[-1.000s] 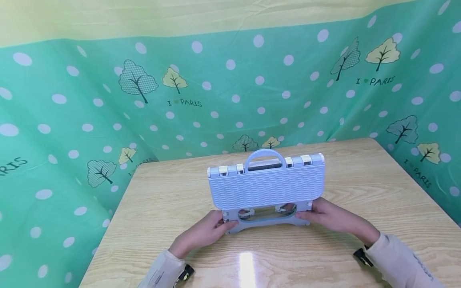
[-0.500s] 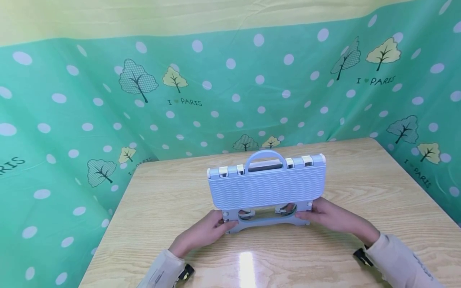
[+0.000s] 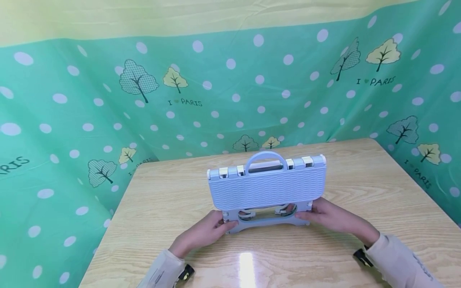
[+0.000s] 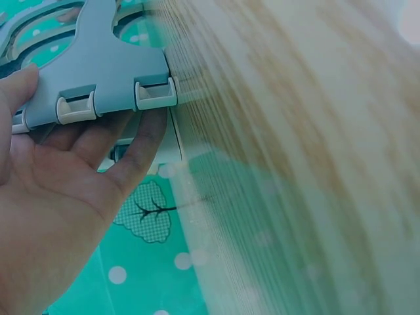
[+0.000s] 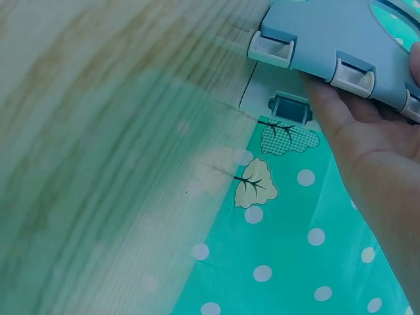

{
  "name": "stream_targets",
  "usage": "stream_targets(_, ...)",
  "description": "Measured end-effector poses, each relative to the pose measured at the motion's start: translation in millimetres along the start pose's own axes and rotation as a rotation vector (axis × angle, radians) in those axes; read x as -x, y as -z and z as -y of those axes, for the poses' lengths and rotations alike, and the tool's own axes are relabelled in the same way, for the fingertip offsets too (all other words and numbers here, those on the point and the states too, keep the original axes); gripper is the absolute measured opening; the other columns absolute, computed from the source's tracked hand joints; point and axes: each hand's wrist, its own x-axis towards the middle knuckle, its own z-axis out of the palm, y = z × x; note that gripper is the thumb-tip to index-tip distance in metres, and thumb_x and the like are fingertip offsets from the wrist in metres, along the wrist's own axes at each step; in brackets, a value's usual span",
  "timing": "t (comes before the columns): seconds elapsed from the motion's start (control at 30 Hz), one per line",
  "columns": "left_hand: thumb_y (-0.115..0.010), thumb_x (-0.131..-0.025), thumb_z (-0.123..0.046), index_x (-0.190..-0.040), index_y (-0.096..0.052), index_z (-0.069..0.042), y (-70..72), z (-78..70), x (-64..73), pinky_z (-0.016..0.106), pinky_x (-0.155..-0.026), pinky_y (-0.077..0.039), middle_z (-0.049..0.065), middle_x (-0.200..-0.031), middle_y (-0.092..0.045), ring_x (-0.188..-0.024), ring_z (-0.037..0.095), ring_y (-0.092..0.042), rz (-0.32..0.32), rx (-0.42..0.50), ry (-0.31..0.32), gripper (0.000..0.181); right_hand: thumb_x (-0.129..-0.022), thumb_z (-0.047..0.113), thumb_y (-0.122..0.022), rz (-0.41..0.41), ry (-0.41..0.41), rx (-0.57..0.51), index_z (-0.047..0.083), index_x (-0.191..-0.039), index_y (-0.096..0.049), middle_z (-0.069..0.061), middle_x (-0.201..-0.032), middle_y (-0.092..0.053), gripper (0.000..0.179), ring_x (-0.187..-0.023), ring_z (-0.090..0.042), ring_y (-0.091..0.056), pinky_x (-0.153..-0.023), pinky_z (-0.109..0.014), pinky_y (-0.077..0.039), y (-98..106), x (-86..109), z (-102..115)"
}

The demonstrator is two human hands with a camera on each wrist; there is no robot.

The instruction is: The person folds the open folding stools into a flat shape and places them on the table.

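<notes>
A light-blue folding step stool (image 3: pixel 266 188) with white hinges stands on the table, partly folded. Its woven-textured top panel faces the head camera and an arched handle (image 3: pixel 266 154) rises at the upper edge. At the lower left, my left hand (image 3: pixel 205 230) grips the leg panel, thumb in front and fingers behind. My right hand (image 3: pixel 331 216) grips the opposite end the same way. In the left wrist view, the left fingers (image 4: pixel 141 147) reach behind the hinged leg panel (image 4: pixel 111 65). The right wrist view shows the right fingers (image 5: pixel 328 105) behind the other end's leg panel (image 5: pixel 328 39).
The stool stands on a wood-grain table (image 3: pixel 165 192) that extends around it on all sides. A green polka-dot cloth (image 3: pixel 216 96) with printed trees hangs behind the table and along both sides. Light glares off the table (image 3: pixel 247 268) near its front.
The stool's upper edge and handle have sunk very slightly, and its top panel has tilted a little toward the head camera. Both hands keep their places and grips.
</notes>
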Motion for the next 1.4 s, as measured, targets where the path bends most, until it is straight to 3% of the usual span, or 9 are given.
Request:
stream_targets(0.2, -0.049, -0.105, -0.036, -0.148, -0.045, -0.026, 0.0, 0.1, 0.3, 0.026, -0.071, -0.05, -0.01, -0.126, -0.063, -0.091, 0.01, -0.06, -0.002, 0.0, 0.002, 0.045, -0.102, 0.008, -0.055, -0.005, 0.024, 0.006, 0.011, -0.124, -0.056, -0.007, -0.122, -0.058, 0.022, -0.1, -0.014, -0.055, -0.079, -0.029, -0.048, -0.2, -0.5, -0.6)
stream_targets(0.47, -0.049, -0.105, -0.037, -0.147, -0.048, -0.024, 0.6, -1.6, 0.1, 0.024, -0.061, -0.046, -0.009, -0.116, -0.065, -0.076, 0.009, -0.056, 0.0, -0.009, 0.002, 0.043, -0.102, 0.007, -0.055, -0.019, 0.036, -0.002, 0.014, -0.13, -0.05, -0.008, -0.126, -0.059, 0.029, -0.108, -0.014, -0.056, -0.084, -0.029, -0.05, 0.5, -1.6, 0.5)
stream_targets(0.87, -0.049, -0.105, -0.036, -0.148, -0.045, -0.027, 0.6, -1.4, 0.0, 0.027, -0.078, -0.05, -0.01, -0.13, -0.062, -0.097, 0.01, -0.059, -0.006, -0.01, -0.012, 0.044, -0.102, 0.008, -0.056, -0.011, 0.027, 0.001, 0.008, -0.121, -0.057, -0.009, -0.122, -0.059, 0.019, -0.102, -0.017, -0.056, -0.08, -0.029, -0.05, 0.1, -0.9, 0.2)
stream_targets(1.1, -0.049, -0.105, -0.036, -0.149, -0.044, -0.027, 0.4, -1.2, 0.1, 0.028, -0.079, -0.05, -0.01, -0.134, -0.06, -0.099, 0.01, -0.059, -0.004, 0.002, -0.007, 0.045, -0.102, 0.01, -0.056, -0.016, -0.015, 0.005, 0.01, -0.131, -0.053, -0.011, -0.132, -0.056, 0.029, -0.109, -0.012, -0.057, -0.083, -0.029, -0.051, 1.1, 0.1, 1.6)
stream_targets(1.3, -0.049, -0.105, -0.036, -0.148, -0.046, -0.023, 0.9, -1.1, -0.5, 0.028, -0.08, -0.049, -0.01, -0.134, -0.06, -0.099, 0.01, -0.059, -0.001, 0.001, -0.013, 0.045, -0.103, 0.01, -0.055, -0.01, -0.018, 0.008, 0.01, -0.125, -0.056, -0.012, -0.133, -0.056, 0.022, -0.112, -0.012, -0.058, -0.084, -0.03, -0.052, 1.9, 0.6, 1.8)
stream_targets(1.4, -0.05, -0.105, -0.036, -0.149, -0.045, -0.026, 1.1, -1.1, -0.4, 0.029, -0.088, -0.05, -0.01, -0.136, -0.059, -0.107, 0.008, -0.059, -0.001, 0.007, -0.006, 0.045, -0.103, 0.011, -0.055, -0.007, -0.019, -0.005, 0.011, -0.135, -0.051, -0.013, -0.138, -0.054, 0.032, -0.117, -0.013, -0.057, -0.087, -0.03, -0.052, 1.8, 1.0, 1.1)
